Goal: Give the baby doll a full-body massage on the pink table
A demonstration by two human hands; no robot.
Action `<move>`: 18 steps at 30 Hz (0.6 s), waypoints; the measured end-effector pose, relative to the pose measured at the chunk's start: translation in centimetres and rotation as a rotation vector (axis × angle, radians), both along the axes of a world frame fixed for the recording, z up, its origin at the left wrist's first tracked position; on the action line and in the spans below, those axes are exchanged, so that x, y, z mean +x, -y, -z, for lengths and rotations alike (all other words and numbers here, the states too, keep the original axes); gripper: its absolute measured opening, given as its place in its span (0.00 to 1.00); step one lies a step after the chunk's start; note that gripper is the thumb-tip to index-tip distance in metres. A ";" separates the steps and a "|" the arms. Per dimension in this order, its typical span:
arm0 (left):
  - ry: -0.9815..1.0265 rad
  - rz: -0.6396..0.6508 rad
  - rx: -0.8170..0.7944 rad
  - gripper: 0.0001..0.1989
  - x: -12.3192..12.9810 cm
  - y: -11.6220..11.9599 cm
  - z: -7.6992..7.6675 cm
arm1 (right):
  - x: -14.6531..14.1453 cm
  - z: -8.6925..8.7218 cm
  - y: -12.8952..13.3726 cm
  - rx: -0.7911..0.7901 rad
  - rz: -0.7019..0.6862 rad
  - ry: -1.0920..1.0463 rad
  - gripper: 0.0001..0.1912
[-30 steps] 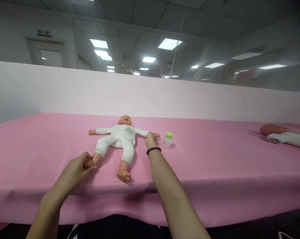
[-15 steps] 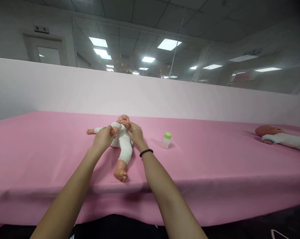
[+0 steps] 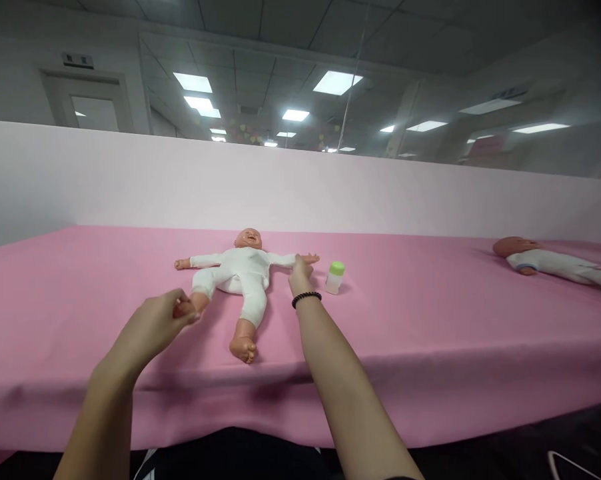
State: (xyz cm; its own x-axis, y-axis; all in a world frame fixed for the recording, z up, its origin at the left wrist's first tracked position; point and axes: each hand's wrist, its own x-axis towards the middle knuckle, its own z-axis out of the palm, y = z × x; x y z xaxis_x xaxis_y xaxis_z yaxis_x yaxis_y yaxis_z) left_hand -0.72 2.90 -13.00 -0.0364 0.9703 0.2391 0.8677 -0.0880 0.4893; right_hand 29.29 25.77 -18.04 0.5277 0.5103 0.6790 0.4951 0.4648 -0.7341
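Observation:
A baby doll (image 3: 245, 267) in a white suit lies on its back on a pink-covered table (image 3: 405, 313), head toward the wall. My left hand (image 3: 158, 323) is closed around the doll's foot at the left, and that leg is spread outward. My right hand (image 3: 301, 270), with a dark bead bracelet (image 3: 306, 298) on the wrist, grips the doll's arm at the right near its wrist. That arm is stretched out sideways. The doll's other leg and other arm rest on the cloth untouched. A small bottle with a green cap (image 3: 334, 277) stands just right of my right hand.
A second doll (image 3: 555, 261) in white lies at the far right of the table. Behind the table runs a low white wall (image 3: 280, 183) with glass above it. The table's front edge is close to my body.
The doll's left-side leg and right-side arm were folded together over its body. Both are now drawn apart: my left hand moved down and left, my right hand moved right.

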 end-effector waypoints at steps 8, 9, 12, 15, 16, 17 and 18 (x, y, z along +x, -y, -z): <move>-0.064 0.023 0.228 0.08 6.5 -8.3 -1.6 | -3.1 -1.5 1.7 -0.004 -0.398 0.315 0.19; -0.094 0.025 0.216 0.07 7.0 -8.9 -1.3 | -3.3 -1.5 2.1 0.005 -0.448 0.461 0.19; -0.116 0.041 0.214 0.07 7.3 -9.0 -0.9 | -3.4 -1.6 2.6 -0.030 -0.445 0.624 0.19; -0.064 0.030 0.219 0.10 5.6 -6.6 -1.5 | -2.6 -1.7 2.0 -0.074 -0.297 0.344 0.18; -0.053 0.019 0.206 0.11 4.7 -5.4 -1.6 | -2.2 -1.7 1.7 -0.088 -0.233 0.221 0.18; -0.049 0.009 0.178 0.12 3.8 -4.1 -1.5 | -1.8 -1.6 1.5 -0.100 -0.171 0.120 0.18; -0.056 -0.006 0.134 0.14 2.8 -2.8 -1.2 | -1.3 -1.6 1.2 -0.113 -0.116 0.051 0.18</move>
